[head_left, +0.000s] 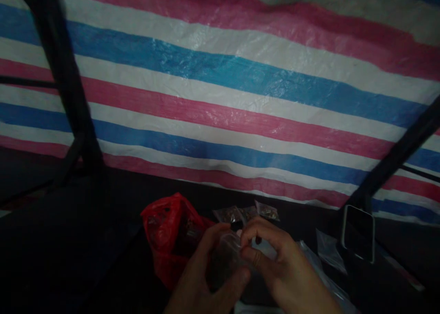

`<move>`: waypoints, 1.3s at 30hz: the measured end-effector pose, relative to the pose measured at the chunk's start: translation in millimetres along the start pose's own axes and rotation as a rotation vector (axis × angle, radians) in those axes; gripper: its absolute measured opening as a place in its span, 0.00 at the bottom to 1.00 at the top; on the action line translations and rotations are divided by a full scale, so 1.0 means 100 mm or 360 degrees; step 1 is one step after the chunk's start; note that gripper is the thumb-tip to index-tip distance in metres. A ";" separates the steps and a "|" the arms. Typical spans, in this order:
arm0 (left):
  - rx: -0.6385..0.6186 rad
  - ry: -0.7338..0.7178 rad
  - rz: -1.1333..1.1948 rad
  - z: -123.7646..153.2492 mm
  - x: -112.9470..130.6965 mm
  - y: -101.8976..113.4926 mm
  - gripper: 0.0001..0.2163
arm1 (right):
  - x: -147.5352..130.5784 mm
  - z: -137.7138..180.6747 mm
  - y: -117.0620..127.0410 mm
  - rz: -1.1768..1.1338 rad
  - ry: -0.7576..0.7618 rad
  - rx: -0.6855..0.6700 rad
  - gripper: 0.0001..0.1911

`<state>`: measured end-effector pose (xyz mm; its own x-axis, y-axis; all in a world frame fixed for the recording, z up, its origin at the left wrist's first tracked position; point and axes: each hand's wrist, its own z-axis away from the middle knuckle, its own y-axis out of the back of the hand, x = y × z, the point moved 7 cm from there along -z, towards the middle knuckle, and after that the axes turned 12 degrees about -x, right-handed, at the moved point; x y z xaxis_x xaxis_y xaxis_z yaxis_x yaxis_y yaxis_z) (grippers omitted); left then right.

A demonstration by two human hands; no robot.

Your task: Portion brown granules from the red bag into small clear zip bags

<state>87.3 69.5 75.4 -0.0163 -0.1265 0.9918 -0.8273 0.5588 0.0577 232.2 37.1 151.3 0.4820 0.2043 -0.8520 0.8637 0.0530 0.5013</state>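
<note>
A clear plastic bag (225, 254) is between my two hands at the bottom middle of the head view. My left hand (202, 272) curls around the bag's left side, its thumb and fingers closed on it. With thumb and forefinger pinched together, my right hand (278, 254) grips the bag's upper right edge. What lies inside the bag is too dark to make out. Just left of my left hand stands an open red plastic bag (161, 227), its contents dim. Beyond my fingers lie several small clear packets (228, 214) with small dark bits in them.
A phone (358, 234) with a dark screen rests at the right, near flat clear plastic bags (330, 250). Dark posts (65, 75) slant up at left and right. A striped plastic sheet (223, 89) hangs behind the dark surface. The light is low.
</note>
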 end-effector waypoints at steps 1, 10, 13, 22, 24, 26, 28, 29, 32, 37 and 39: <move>-0.0108 0.0075 0.0145 -0.01 -0.03 -0.03 0.23 | -0.10 -0.05 -0.07 -0.0048 0.0074 0.0001 0.07; 0.0445 0.0247 0.0209 0.13 0.24 1.11 0.22 | 0.07 -0.57 -0.72 0.0432 -0.0041 0.0081 0.10; 0.0517 0.0327 0.0120 0.20 0.14 1.34 0.22 | 0.23 -0.67 -0.92 0.0762 -0.0278 -0.0034 0.16; 0.0376 0.0335 0.0112 0.14 -0.27 1.34 0.14 | 0.18 -0.76 -1.12 0.0743 -0.0074 -0.0141 0.26; 0.0387 0.0362 0.0243 0.16 -0.32 1.32 0.14 | 0.15 -0.76 -1.15 0.0711 -0.0048 -0.0161 0.26; 0.0389 0.0380 0.0368 0.17 -0.34 1.30 0.14 | 0.14 -0.76 -1.16 0.0777 -0.0093 -0.0168 0.25; 0.0384 0.0399 0.0446 0.19 -0.34 1.28 0.15 | 0.13 -0.75 -1.18 0.0884 -0.0146 -0.0169 0.24; 0.0379 0.0415 0.0474 0.20 -0.34 1.28 0.15 | 0.13 -0.74 -1.20 0.0917 -0.0155 -0.0175 0.23; 0.0396 0.0450 0.0556 0.20 -0.34 1.28 0.17 | 0.13 -0.70 -1.25 0.0831 -0.0144 -0.0164 0.22; 0.0498 0.0361 0.0369 0.21 -0.22 1.44 0.22 | 0.22 -0.59 -1.10 0.0498 -0.0167 0.0049 0.24; 0.0563 0.0259 0.0156 0.24 -0.10 1.52 0.24 | 0.26 -0.54 -0.99 0.0507 -0.0199 0.0107 0.25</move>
<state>-51.6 136.1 71.2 -0.0392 0.0609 0.9974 -0.9689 0.2418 -0.0528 151.0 90.3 87.4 0.7395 0.0788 -0.6685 0.6729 -0.0594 0.7374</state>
